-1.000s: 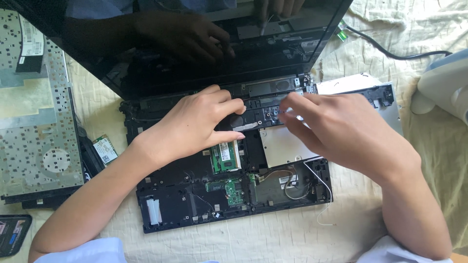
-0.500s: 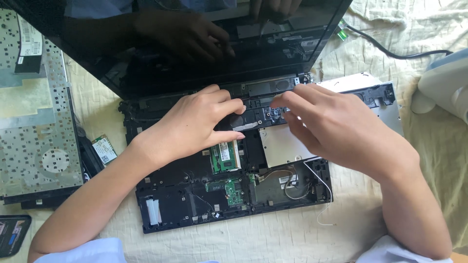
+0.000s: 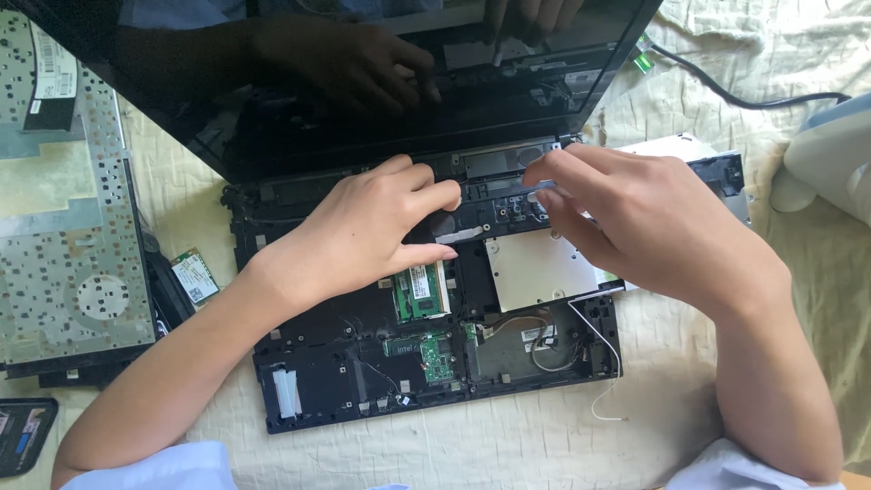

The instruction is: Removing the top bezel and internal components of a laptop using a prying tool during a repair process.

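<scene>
An opened black laptop base (image 3: 327, 381) lies in front of me, its insides bare, with its dark screen (image 3: 363, 82) tilted up behind. My left hand (image 3: 372, 231) rests flat on the base near the hinge, fingertips pressing a black strip beside a green memory module (image 3: 420, 292). My right hand (image 3: 635, 227) hovers over the right side above a silver drive cover (image 3: 535, 268), fingertips pinched near the hinge area (image 3: 508, 163). Whether they hold something small I cannot tell. A small green circuit card (image 3: 437, 356) and thin wires (image 3: 544, 349) sit lower in the base.
A removed keyboard panel (image 3: 63, 263) lies face down at the left, with a small green card (image 3: 193, 276) beside it. A dark flat object (image 3: 23, 434) is at the bottom left. A black cable (image 3: 726, 91) runs at the top right, beside a pale rounded object (image 3: 830, 154). Cream cloth (image 3: 544, 445) covers the surface.
My right hand has slid a little left and up toward the hinge. My left hand has stayed in place.
</scene>
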